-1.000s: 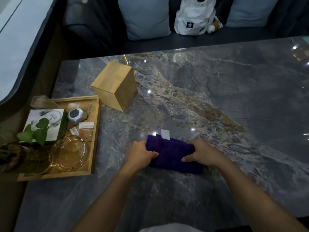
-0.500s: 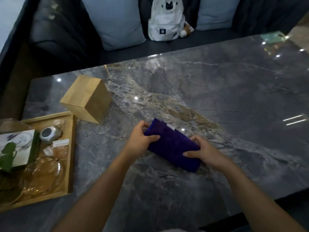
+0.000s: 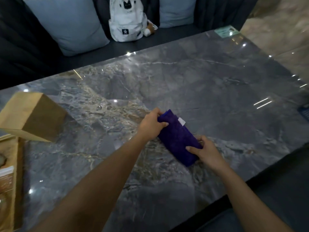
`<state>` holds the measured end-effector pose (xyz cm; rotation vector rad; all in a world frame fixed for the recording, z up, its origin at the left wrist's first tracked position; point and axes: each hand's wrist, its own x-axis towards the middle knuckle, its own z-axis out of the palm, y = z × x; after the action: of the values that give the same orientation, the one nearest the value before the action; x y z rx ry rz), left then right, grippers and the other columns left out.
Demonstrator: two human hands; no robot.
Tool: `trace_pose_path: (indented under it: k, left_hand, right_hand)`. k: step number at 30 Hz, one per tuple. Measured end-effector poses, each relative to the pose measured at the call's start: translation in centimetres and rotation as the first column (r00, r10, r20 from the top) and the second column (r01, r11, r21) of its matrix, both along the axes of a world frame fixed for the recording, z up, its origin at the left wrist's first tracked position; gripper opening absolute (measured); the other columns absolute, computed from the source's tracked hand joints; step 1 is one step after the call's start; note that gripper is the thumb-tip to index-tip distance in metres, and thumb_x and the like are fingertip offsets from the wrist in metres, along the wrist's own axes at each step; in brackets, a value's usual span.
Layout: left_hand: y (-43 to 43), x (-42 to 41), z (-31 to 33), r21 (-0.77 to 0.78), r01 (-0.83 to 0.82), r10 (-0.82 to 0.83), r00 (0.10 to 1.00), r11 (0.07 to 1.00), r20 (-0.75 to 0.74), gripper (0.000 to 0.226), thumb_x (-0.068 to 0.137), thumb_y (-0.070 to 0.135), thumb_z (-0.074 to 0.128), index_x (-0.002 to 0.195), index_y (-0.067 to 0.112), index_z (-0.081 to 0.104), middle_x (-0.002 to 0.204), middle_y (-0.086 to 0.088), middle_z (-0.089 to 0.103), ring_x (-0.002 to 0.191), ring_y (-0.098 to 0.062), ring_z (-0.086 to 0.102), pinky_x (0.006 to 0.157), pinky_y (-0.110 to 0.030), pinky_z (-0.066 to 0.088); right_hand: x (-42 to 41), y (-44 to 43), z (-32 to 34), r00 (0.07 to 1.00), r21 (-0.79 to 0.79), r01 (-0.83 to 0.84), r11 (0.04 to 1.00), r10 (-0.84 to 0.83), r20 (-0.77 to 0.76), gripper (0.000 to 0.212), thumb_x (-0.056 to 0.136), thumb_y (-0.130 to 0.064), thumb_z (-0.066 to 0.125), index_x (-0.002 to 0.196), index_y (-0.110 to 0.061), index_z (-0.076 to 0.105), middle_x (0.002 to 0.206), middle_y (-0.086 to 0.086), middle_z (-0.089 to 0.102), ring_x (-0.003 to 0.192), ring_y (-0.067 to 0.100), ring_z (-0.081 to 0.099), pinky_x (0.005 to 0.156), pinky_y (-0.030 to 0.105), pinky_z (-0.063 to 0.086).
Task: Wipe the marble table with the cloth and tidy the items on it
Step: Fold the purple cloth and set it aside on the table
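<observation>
A folded dark purple cloth (image 3: 178, 137) with a small white tag lies diagonally on the grey marble table (image 3: 209, 91), near its middle. My left hand (image 3: 151, 124) grips the cloth's far end, thumb on top. My right hand (image 3: 206, 152) grips the near end, fingers curled over the edge. Both forearms reach in from the bottom of the view.
A wooden box (image 3: 31, 115) stands at the left, next to a wooden tray (image 3: 16, 164) cut off by the left edge. Behind the table is a dark sofa with pale cushions (image 3: 66, 25) and a white backpack (image 3: 127, 20). A card (image 3: 226, 31) lies at the far right corner.
Both hands have slid the cloth to the right across the table and turned it more diagonal. The view has swung right, so the tray has mostly left the frame.
</observation>
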<state>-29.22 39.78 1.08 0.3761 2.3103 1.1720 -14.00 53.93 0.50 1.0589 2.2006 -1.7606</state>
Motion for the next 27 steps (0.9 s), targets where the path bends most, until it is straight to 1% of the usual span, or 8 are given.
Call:
trace_pose_path:
  k: [3, 7, 10, 13, 15, 20, 24, 27]
  left_hand:
    - [1.0, 0.7, -1.2, -0.115, -0.001, -0.010, 0.995, 0.993, -0.100, 0.021, 0.085, 0.023, 0.062, 0.101, 0.018, 0.051, 0.104, -0.006, 0.066, 0.092, -0.026, 0.063, 0.082, -0.047, 0.053]
    - [1.0, 1.0, -1.5, -0.240, -0.068, 0.006, 0.969, 0.968, -0.247, 0.035, 0.088, 0.024, 0.058, 0.120, 0.014, 0.047, 0.121, -0.007, 0.062, 0.108, -0.028, 0.058, 0.091, -0.044, 0.048]
    - [0.1, 0.7, -1.1, -0.252, -0.093, 0.025, 0.965, 0.963, -0.260, 0.041, 0.088, 0.031, 0.056, 0.124, 0.014, 0.048, 0.127, -0.006, 0.059, 0.114, -0.026, 0.056, 0.096, -0.044, 0.047]
    - [-1.4, 0.4, -0.3, -0.249, -0.142, 0.060, 0.949, 0.958, -0.310, 0.044, 0.087, 0.036, 0.056, 0.124, 0.014, 0.051, 0.124, -0.008, 0.061, 0.112, -0.027, 0.057, 0.093, -0.040, 0.047]
    - [-2.6, 0.3, 0.4, -0.254, -0.187, 0.083, 0.925, 0.949, -0.372, 0.048, 0.086, 0.038, 0.056, 0.126, 0.012, 0.051, 0.125, -0.011, 0.061, 0.114, -0.029, 0.056, 0.094, -0.038, 0.045]
    - [-7.1, 0.3, 1.7, -0.268, -0.273, 0.155, 0.908, 0.924, -0.389, 0.054, 0.087, 0.043, 0.055, 0.131, 0.012, 0.048, 0.131, -0.013, 0.057, 0.121, -0.028, 0.051, 0.100, -0.039, 0.041]
    - [-11.6, 0.4, 2.8, -0.230, -0.430, 0.305, 0.849, 0.873, -0.432, 0.054, 0.086, 0.041, 0.057, 0.131, 0.013, 0.048, 0.132, -0.013, 0.056, 0.123, -0.028, 0.050, 0.100, -0.038, 0.039]
    - [-15.4, 0.4, 3.6, -0.231, -0.513, 0.372, 0.807, 0.827, -0.459, 0.054, 0.086, 0.042, 0.057, 0.131, 0.012, 0.048, 0.132, -0.011, 0.056, 0.124, -0.026, 0.049, 0.101, -0.037, 0.037]
  right_hand:
    - [0.4, 0.4, -0.2, 0.987, 0.176, -0.139, 0.974, 0.121, 0.110, 0.016, 0.085, -0.021, 0.064, 0.094, -0.017, 0.052, 0.094, 0.002, 0.062, 0.077, 0.016, 0.061, 0.048, 0.020, 0.050]
    - [0.3, 1.0, 0.3, 0.894, 0.478, -0.435, 0.763, 0.300, 0.334, 0.035, 0.087, -0.042, 0.056, 0.110, -0.015, 0.053, 0.100, 0.001, 0.062, 0.087, 0.019, 0.060, 0.062, 0.028, 0.043]
    - [-0.5, 1.3, 0.6, 0.877, 0.575, -0.479, 0.663, 0.337, 0.342, 0.040, 0.086, -0.048, 0.054, 0.110, -0.016, 0.054, 0.109, 0.005, 0.064, 0.094, 0.023, 0.061, 0.076, 0.034, 0.050]
    - [-2.1, 1.2, 1.5, 0.868, 0.669, -0.493, 0.557, 0.367, 0.334, 0.047, 0.087, -0.049, 0.050, 0.116, -0.012, 0.053, 0.118, 0.008, 0.060, 0.105, 0.026, 0.058, 0.084, 0.036, 0.045]
    - [-3.5, 0.9, 2.1, 0.853, 0.703, -0.506, 0.499, 0.411, 0.322, 0.051, 0.088, -0.050, 0.049, 0.121, -0.012, 0.050, 0.123, 0.009, 0.057, 0.112, 0.027, 0.055, 0.089, 0.036, 0.042]
    - [-7.4, -1.1, 2.7, 0.794, 0.672, -0.563, 0.481, 0.538, 0.281, 0.066, 0.087, -0.051, 0.050, 0.140, -0.016, 0.032, 0.142, 0.007, 0.043, 0.126, 0.026, 0.045, 0.100, 0.040, 0.037]
    - [-10.6, -4.2, 3.6, 0.735, 0.662, -0.611, 0.434, 0.622, 0.271, 0.071, 0.088, -0.051, 0.049, 0.144, -0.017, 0.024, 0.149, 0.006, 0.035, 0.134, 0.025, 0.036, 0.106, 0.040, 0.031]
    - [-13.0, -7.1, 4.4, 0.681, 0.655, -0.644, 0.395, 0.687, 0.256, 0.067, 0.089, -0.050, 0.048, 0.143, -0.017, 0.026, 0.147, 0.007, 0.037, 0.131, 0.027, 0.039, 0.104, 0.042, 0.032]
